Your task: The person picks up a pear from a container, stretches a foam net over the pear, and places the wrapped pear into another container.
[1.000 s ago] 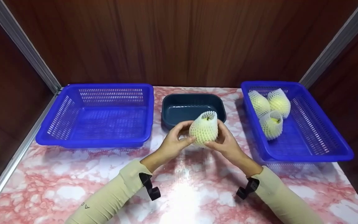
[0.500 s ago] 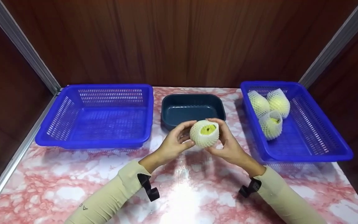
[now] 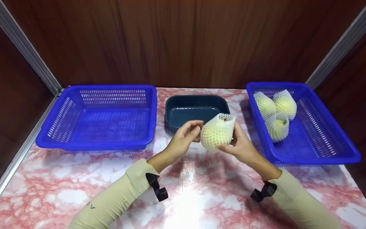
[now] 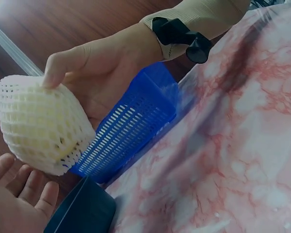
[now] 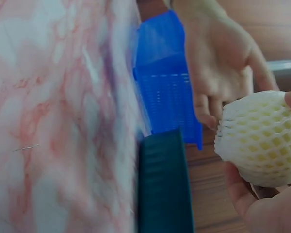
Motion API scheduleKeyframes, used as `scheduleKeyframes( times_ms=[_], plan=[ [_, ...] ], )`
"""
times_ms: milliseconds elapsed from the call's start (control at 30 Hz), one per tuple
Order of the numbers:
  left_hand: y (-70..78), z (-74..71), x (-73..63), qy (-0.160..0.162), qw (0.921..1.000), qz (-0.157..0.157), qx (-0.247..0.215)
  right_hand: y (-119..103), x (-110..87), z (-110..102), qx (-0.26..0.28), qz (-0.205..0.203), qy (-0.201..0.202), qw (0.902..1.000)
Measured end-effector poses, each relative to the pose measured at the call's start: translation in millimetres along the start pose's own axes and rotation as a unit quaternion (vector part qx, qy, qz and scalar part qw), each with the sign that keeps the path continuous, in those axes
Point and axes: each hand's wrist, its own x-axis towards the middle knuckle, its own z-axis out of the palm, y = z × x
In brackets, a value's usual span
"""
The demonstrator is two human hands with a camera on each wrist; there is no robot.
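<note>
In the head view my right hand (image 3: 242, 147) grips a round yellow-green fruit (image 3: 216, 137) dressed in a white foam net sleeve. The sleeve's open end points up, with a dark bit of stem inside. My left hand (image 3: 180, 141) is beside the fruit's left side, fingers loosely bent and holding nothing. In the left wrist view, the right thumb presses on the net of the fruit (image 4: 41, 121), while the left fingers (image 4: 31, 187) lie below it. From the right wrist, the left palm (image 5: 223, 63) faces the netted fruit (image 5: 262, 138).
Behind the hands stands a dark teal basin (image 3: 197, 98). On the right, a blue basket (image 3: 316, 160) holds three more netted fruits (image 3: 278, 127). Another blue basket (image 3: 95, 145) is at the left, its slotted floor showing. Wooden panels (image 3: 186, 44) enclose the marbled table (image 3: 59, 181).
The fruit tipped toward the camera, showing its yellow-green top, then came back upright. It has shifted right with my right hand. My left hand has let go of it.
</note>
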Motion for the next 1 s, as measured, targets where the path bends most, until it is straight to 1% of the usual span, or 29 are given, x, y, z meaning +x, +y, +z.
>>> scheduleKeyframes(
  times_ms=[133,233,300,400,467,533,633,733,767,867,933,1000],
  plan=[
    [-0.1,6.9,10.9,0.044,0.9985,-0.033,-0.008,-18,0.1,-10,0.007,0.031,0.021,0.9993],
    [-2.4,13.8,18.4,0.069,0.9959,-0.056,-0.022,-34,0.6,-21,0.006,0.048,0.035,0.9982],
    [-3.7,19.8,23.3,0.079,0.9942,-0.066,-0.032,-43,1.6,-30,-0.003,0.056,0.041,0.9976],
    [-3.4,31.0,30.7,0.080,0.9922,-0.084,-0.045,-58,3.7,-44,-0.018,0.056,0.054,0.9968],
    [-2.2,39.4,35.4,0.071,0.9908,-0.106,-0.046,-66,6.4,-55,-0.037,0.048,0.067,0.9959],
    [-1.2,47.6,38.2,0.053,0.9884,-0.136,-0.044,-73,9.3,-65,-0.035,0.031,0.084,0.9954],
    [-3.2,61.4,40.4,0.022,0.9806,-0.192,-0.034,-77,13.7,-83,-0.028,0.009,0.099,0.9946],
    [-7.4,78.2,42.9,-0.009,0.9735,-0.228,-0.023,-80,17.9,-101,-0.014,0.002,0.113,0.9935],
    [-8.8,84.5,44.7,-0.018,0.9712,-0.236,-0.022,-80,19.4,-108,-0.012,0.003,0.117,0.9931],
    [-10.3,104.1,49.7,-0.045,0.9670,-0.250,-0.018,-83,25.1,-125,0.004,-0.001,0.139,0.9902],
    [-10.1,116.8,52.2,-0.057,0.9639,-0.260,-0.011,-84,28.9,-137,0.018,-0.005,0.151,0.9883],
    [-10.1,129.1,53.6,-0.065,0.9617,-0.266,-0.001,-84,31.9,-149,0.020,-0.005,0.164,0.9862]
  ],
)
